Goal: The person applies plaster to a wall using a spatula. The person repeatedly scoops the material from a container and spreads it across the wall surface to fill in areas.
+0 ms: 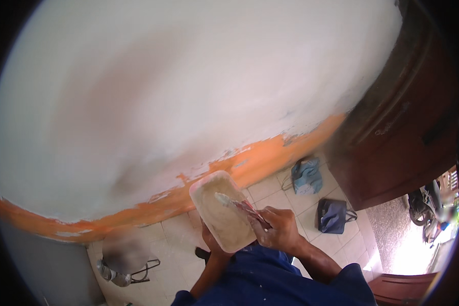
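My left hand [212, 240] is wrapped around the lower left side of a shallow, round-cornered plastic tub [224, 240], its fingers partly hidden underneath. Cream-coloured residue coats the inside of the tub, which tilts toward me. Over its right side, my right hand [279, 229] grips a slim red-handled tool [248, 208]. Pale paste covers the tool's end, so I cannot tell whether it is a brush or a scraper. Both hands are in front of the wall [188, 102], which is white above a ragged orange band [262, 162] and apart from them.
A dark red door [392, 153] stands at the right, beyond a dark blue bag [332, 216] and a light blue bag [306, 176] on the tiled floor [176, 239]. A blurred round object [126, 251] sits at the lower left. Motorcycles [426, 206] are outside the doorway.
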Available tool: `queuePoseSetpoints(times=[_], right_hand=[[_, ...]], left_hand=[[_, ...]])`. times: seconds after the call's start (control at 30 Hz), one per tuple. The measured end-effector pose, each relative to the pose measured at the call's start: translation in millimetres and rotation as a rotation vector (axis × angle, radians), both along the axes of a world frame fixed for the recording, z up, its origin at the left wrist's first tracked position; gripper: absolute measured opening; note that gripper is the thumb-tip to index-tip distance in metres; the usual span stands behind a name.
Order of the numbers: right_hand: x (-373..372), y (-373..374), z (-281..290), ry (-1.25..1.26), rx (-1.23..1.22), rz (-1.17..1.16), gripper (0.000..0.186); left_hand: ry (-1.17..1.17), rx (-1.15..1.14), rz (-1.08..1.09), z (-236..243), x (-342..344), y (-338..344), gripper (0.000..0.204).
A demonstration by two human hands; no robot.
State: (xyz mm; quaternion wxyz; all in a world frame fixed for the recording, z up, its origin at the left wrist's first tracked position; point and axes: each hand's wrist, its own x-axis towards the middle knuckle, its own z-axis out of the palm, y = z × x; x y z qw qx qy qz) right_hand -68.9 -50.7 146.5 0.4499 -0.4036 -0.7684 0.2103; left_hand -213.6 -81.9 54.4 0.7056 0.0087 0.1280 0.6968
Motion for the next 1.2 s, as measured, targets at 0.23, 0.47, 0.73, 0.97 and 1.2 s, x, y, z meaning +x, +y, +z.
queuePoseSetpoints(times=[0.23, 0.47, 0.73, 0.97, 1.2], right_hand=[[80.5, 13.4, 12.4, -0.103, 0.041, 0.066, 0.012], [122.1, 0.9, 2.5, -0.059, 0.107, 0.024, 0.014], [168.7, -14.4, 19.0, -0.091, 0.151, -0.057, 0.015], [215.5, 8.8, 3.4, -0.038, 0.124, -0.082, 0.01], [294.6, 66.4, -0.3, 0.156, -0.295, -0.127, 0.011]], left_hand=[[0.057, -0.071, 0.134, -9.1, 74.7, 8.9, 0.052], [0.083, -0.098, 0.098, 2.8, 111.8, 6.5, 0.052], [0.056, -0.074, -0.021, 15.5, 160.9, 9.4, 0.054], [0.026, -0.062, -0.04, 20.7, 206.9, 27.9, 0.053], [0.033, 0.057, 0.095, 3.1, 282.9, 82.8, 0.054]])
